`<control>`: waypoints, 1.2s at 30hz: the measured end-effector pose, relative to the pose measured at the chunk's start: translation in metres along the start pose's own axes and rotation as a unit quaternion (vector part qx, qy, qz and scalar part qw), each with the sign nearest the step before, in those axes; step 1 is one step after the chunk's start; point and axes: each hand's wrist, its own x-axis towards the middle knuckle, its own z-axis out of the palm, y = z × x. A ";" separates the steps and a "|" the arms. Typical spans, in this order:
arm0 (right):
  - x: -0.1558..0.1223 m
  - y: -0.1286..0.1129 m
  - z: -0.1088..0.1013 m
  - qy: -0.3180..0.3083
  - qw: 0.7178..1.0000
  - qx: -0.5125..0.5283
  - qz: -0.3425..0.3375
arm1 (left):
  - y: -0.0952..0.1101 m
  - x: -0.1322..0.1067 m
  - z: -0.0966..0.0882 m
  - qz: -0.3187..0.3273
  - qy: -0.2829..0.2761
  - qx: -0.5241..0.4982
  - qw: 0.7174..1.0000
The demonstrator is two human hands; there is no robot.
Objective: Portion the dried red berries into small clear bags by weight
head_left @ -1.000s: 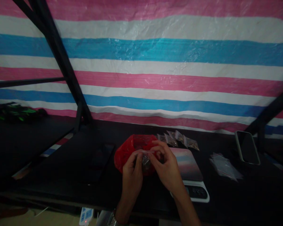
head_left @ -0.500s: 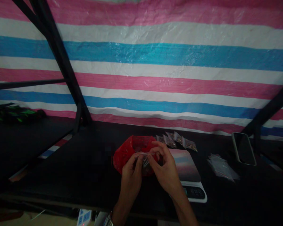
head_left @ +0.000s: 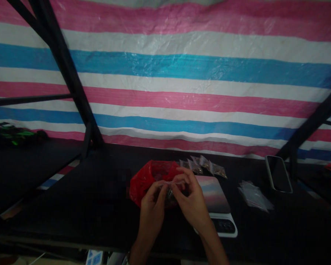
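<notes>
Between my hands is a small clear zip bag [head_left: 169, 192] with dark, shiny small pieces inside; what they are I cannot make out. My left hand [head_left: 153, 202] pinches the bag's top edge at its left end. On the other end of that edge, thumb and fingers of my right hand [head_left: 189, 193] are closed. Behind the bag a red plastic bag [head_left: 140, 184] stands with its mouth open, partly hidden by my hands. To the right, partly under my right forearm, lies a kitchen scale [head_left: 216, 197] with nothing on its plate.
Several filled small bags [head_left: 206, 165] lie behind the scale. A stack of flat clear bags [head_left: 255, 197] is on the right, near a phone [head_left: 278, 173] by the black frame post. A black and green model car [head_left: 15, 135] sits at far left.
The view has shifted slightly, so the table things appear a little further left. Both hands keep their pinch on the zip bag's top edge.
</notes>
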 end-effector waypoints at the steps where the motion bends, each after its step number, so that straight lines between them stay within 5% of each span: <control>1: 0.000 0.000 0.000 -0.001 1.000 -0.001 0.000 | 0.000 0.000 0.000 0.000 0.001 0.000 1.000; 30: -0.008 -0.018 -0.006 -0.029 0.999 -0.012 0.032 | 0.005 -0.001 -0.015 0.034 -0.070 0.036 0.996; 33: -0.003 -0.022 -0.021 0.027 0.999 -0.010 0.019 | 0.004 -0.003 -0.015 0.044 -0.047 0.041 0.997; 36: 0.008 -0.023 -0.060 0.177 0.984 -0.012 -0.004 | 0.004 -0.003 -0.019 0.059 -0.010 0.043 0.997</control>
